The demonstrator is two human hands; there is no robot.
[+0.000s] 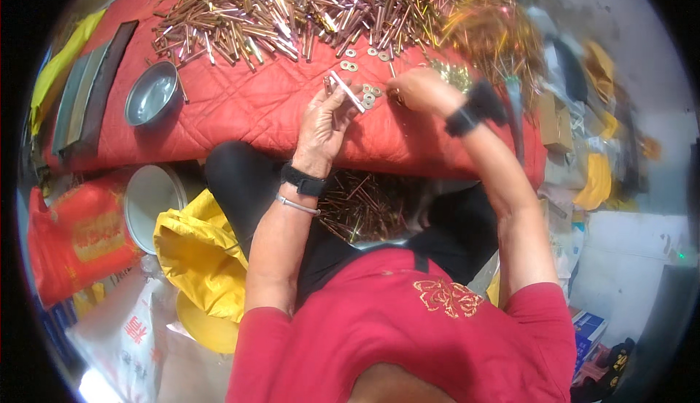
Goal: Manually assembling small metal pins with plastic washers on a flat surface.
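Pale tube (348, 92): in left hand (323, 127), long axis 11-to-5 o'clock
Left grip: clamped on tube
Right hand (421, 91): grip cannot be told
Nearest washers (370, 98): between hands, 3 o'clock
Stick pile (306, 13): 12 o'clock

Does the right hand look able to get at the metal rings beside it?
Probably yes: the right hand is close to the metal rings on the red cloth, with nothing apparent blocking its side.

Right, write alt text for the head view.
A person's left hand holds a slim pale rod over a red quilted cloth, the right hand close by, beside scattered flat rings. A large heap of metallic rods lies beyond; a grey bowl sits at left.
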